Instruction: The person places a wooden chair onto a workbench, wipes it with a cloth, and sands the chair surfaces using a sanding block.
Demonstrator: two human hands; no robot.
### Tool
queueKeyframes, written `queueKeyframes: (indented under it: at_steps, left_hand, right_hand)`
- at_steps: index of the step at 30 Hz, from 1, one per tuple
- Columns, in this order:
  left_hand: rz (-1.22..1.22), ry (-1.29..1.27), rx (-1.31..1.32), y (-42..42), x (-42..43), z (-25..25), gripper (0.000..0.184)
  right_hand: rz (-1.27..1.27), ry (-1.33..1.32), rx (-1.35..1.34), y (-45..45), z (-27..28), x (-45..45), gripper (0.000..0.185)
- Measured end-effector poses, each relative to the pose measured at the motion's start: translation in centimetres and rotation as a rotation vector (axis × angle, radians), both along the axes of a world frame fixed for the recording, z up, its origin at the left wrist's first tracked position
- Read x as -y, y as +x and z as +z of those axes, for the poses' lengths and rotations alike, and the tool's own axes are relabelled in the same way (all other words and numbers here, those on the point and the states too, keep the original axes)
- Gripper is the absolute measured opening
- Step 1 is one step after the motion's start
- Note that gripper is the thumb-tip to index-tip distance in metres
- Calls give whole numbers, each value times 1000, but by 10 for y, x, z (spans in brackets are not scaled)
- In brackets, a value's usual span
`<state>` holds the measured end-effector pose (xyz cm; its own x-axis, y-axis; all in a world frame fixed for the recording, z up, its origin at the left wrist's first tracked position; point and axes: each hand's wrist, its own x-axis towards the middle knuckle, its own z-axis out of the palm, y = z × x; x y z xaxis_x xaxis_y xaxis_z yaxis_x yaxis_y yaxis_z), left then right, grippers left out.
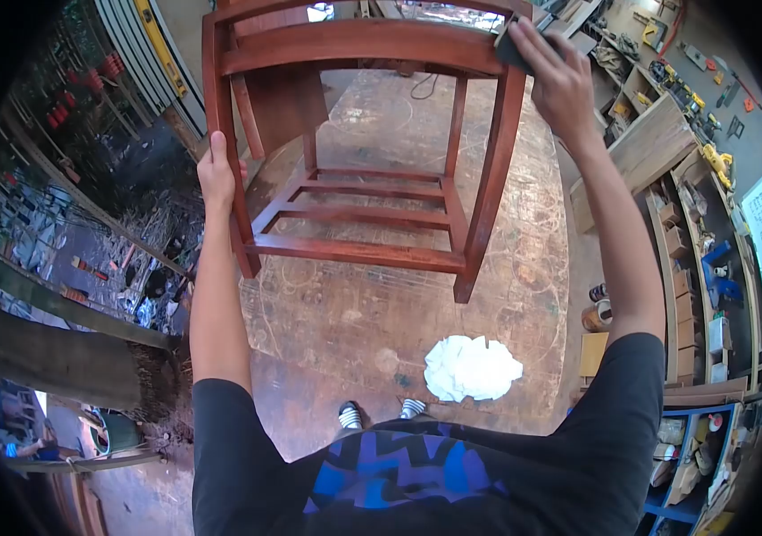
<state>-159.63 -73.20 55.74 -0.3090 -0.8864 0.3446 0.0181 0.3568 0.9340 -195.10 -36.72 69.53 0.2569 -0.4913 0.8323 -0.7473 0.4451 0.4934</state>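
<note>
A reddish-brown wooden chair frame (354,248) stands on the worn wooden table (354,330), its curved rail toward the top of the view. My left hand (218,174) is wrapped round the left upright, thumb on the near side. Up at the right corner, my right hand (555,76) presses a dark flat pad (513,49) against the top of the right upright, fingers together over it. A crumpled white cloth (472,367) lies on the table nearer my body, to the right, touched by neither hand.
Shelves (684,268) with boxes and small parts line the right side. Tools hang on the wall (729,80) at the upper right. A yellow level (162,49) leans at the upper left. Further left are stacked timber and clutter, and a person (41,447) at the lower left.
</note>
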Motion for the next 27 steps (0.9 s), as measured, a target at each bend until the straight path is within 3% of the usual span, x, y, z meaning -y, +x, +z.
queueKeyframes:
  at_steps: [2,3,7,8,9,11,12,13,15,16,19,22,24,27]
  left_hand:
    - [10,-13,9,-1,0,3,70]
    - [11,-21,12,-2,0,3,69]
    - [-3,-16,61,-3,6,4,72]
    - [-4,-11,57,-2,10,1,72]
    - [-5,-6,54,-1,11,-1,72]
    - [21,-32,42,0,1,-2,71]
    - [42,-50,27,-2,0,1,71]
    - [43,-53,19,0,-2,-2,70]
    - [40,-71,2,2,0,-6,70]
    - [36,-69,9,1,2,-4,70]
    - [32,-62,21,7,-2,-7,69]
    - [43,-67,13,9,-7,-9,68]
    - [57,-70,5,9,-9,-10,68]
    - [25,-54,1,10,-5,-11,68]
  right_hand:
    - [17,28,10,5,-56,-13,63]
    - [139,40,56,25,-83,-24,58]
    - [343,191,413,128,-253,-94,52]
    - [352,281,455,157,-309,-121,54]
    - [147,576,653,196,-335,-153,54]
    - [214,760,654,219,-350,-187,54]
    - [127,581,716,208,-344,-181,51]
    - [196,399,923,182,-336,-176,49]
    - [232,35,628,136,-248,-133,44]
    - [106,-17,460,117,-204,-117,48]
    - [61,-131,231,69,-77,-56,63]
    - [32,-144,75,30,6,-14,64]
    - [-16,-88,-4,28,33,1,70]
    - [-18,-63,-48,3,30,9,64]
